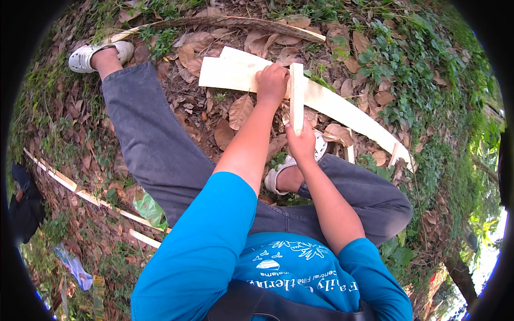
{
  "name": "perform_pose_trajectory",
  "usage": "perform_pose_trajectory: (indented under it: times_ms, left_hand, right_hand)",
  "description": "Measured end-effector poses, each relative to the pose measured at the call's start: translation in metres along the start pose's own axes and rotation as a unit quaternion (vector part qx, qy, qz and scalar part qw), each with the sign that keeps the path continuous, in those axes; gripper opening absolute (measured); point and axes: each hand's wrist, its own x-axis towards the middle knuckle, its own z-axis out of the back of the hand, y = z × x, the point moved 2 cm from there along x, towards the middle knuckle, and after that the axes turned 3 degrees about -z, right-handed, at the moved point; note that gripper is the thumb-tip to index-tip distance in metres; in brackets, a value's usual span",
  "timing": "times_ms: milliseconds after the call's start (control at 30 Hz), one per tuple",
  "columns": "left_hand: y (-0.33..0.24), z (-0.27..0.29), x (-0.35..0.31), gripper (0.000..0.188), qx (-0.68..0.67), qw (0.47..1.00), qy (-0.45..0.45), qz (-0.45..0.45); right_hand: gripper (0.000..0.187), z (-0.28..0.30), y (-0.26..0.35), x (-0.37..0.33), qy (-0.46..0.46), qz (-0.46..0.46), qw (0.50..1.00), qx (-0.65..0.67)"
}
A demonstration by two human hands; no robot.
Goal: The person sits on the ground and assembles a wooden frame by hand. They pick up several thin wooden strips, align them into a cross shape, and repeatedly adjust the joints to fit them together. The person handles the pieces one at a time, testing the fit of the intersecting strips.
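My right hand [301, 142] is closed around the lower end of a pale, squared wooden stick [296, 99], which points away from me. Beside the stick's far end, my left hand [272, 84] is curled closed over a long pale wooden board [353, 115]. Its fingertips are turned away, so what they grip is hidden. The board runs from the upper middle down to the right, under the stick, and a second pale piece seems to overlap its left end.
A bark-edged strip of wood [235, 21] lies beyond the board. Thin pale strips [88, 197] rest on the left, near a green leaf-like sheet [150, 209] and a bluish plastic wrapper [74, 266]. Dry leaves [241, 111] and green plants [396, 64] cover the ground around my outstretched legs.
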Motion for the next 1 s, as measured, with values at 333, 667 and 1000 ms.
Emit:
perform_pose_trajectory:
  times_ms: [333, 667, 1000]
  left_hand:
    - [0.002, -0.002, -0.001, 0.009, -0.008, 0.999, -0.043, -0.008]
    - [0.005, 0.001, -0.002, 0.009, 0.005, 0.999, -0.031, -0.012]
    - [0.006, 0.003, -0.002, 0.008, -0.005, 1.000, -0.008, -0.004]
  right_hand:
    - [0.045, 0.017, 0.082, -0.008, -0.060, 0.113, 0.982, 0.136]
    - [0.045, 0.035, 0.121, -0.009, -0.061, 0.135, 0.969, 0.199]
    - [0.040, 0.022, 0.097, 0.000, -0.002, 0.080, 0.981, 0.177]
